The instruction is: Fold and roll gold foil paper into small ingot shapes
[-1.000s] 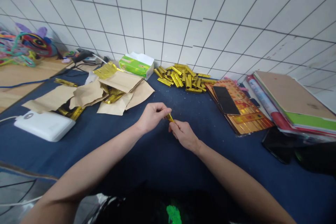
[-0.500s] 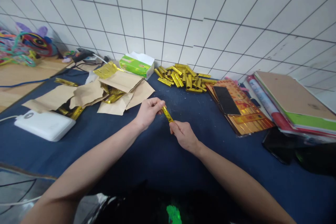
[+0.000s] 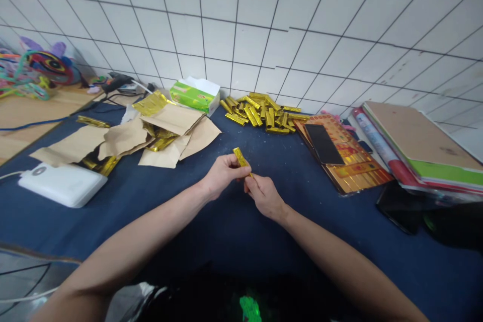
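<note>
Both hands were right up close over the middle of the counter (image 3: pixel 181 231), forearms angling in from the two lower corners like a tent, and they were clamped on one skinny gold strip (image 3: pixel 240 156). The left hand (image 3: pixel 221 175) had it pinched around the middle, thumb laid across pointing right, and the far end poked up past the fingers, tilted away and to the left. The right hand (image 3: pixel 266 196) was just below and to the right, thumb and curled fingers closed at the near end, knuckles up. Honestly couldn't tell from where I stood if the fingertips of the two were actually touching. The strip sat well in front of a heap of gold pieces (image 3: pixel 258 110) by the wall, with torn brown paper (image 3: pixel 179 118) off left and a black phone (image 3: pixel 325 145) off right.
</note>
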